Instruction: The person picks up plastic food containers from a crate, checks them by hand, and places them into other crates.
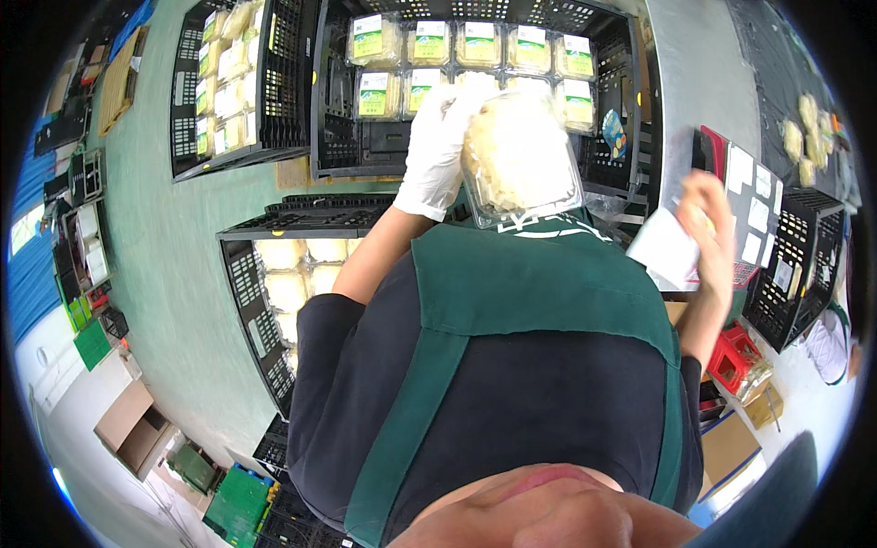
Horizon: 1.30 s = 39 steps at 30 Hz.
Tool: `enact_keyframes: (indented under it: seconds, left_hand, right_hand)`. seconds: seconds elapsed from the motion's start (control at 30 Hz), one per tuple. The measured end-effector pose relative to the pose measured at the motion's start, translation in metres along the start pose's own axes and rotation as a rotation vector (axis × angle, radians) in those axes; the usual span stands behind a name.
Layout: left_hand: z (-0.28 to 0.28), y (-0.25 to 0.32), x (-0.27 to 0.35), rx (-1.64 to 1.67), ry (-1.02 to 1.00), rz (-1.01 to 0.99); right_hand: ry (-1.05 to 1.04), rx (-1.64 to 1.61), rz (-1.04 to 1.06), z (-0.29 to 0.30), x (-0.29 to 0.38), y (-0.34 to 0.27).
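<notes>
My left hand (438, 147), in a white glove, holds a clear plastic clamshell pack of pale food (524, 154) by its left side, in front of my chest. Bare and blurred by motion, my right hand (706, 219) grips a white label or paper piece (663, 248) at the right. Beyond the pack stands a black plastic crate (384, 168) with two rows of similar clamshell packs (430, 44); those in view bear green and white labels. A small blue packet (614, 134) lies at the crate's right side.
Another black crate (288, 89) with labelled packs is at upper left. Nearer, a crate (240, 294) holds pale packs. At right are a metal table (692, 61), a dark board with white labels (758, 212), a black crate (795, 274) and a red plastic stool (730, 363). A person (825, 349) is at far right.
</notes>
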State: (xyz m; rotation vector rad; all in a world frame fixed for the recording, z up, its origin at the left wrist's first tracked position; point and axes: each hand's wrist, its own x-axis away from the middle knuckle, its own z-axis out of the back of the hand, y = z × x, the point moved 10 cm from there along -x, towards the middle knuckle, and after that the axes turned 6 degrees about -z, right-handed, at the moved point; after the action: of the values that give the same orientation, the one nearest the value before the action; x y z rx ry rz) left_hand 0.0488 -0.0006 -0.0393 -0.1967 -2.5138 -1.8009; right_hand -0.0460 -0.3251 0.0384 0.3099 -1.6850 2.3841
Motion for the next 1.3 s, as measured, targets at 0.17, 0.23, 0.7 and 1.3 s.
enact_keyframes:
  seconds: [0.17, 0.23, 0.7, 1.3]
  left_hand:
    - [-0.042, 0.023, -0.008, -0.216, -0.176, -0.226]
    - [-0.044, 0.010, -0.012, -0.176, -0.228, -0.200]
    - [0.092, -0.006, 0.075, 0.296, 0.279, -0.077]
    - [0.384, -0.138, 0.345, 0.266, 1.409, -0.054]
  right_hand:
    - [-0.373, -0.017, 0.064, -0.107, -0.056, -0.005]
    - [-0.354, -0.034, 0.057, -0.124, -0.061, -0.009]
    - [-0.752, -0.046, 0.048, -0.207, -0.074, -0.037]
    - [-1.324, -0.092, -0.201, -0.354, -0.013, -0.071]
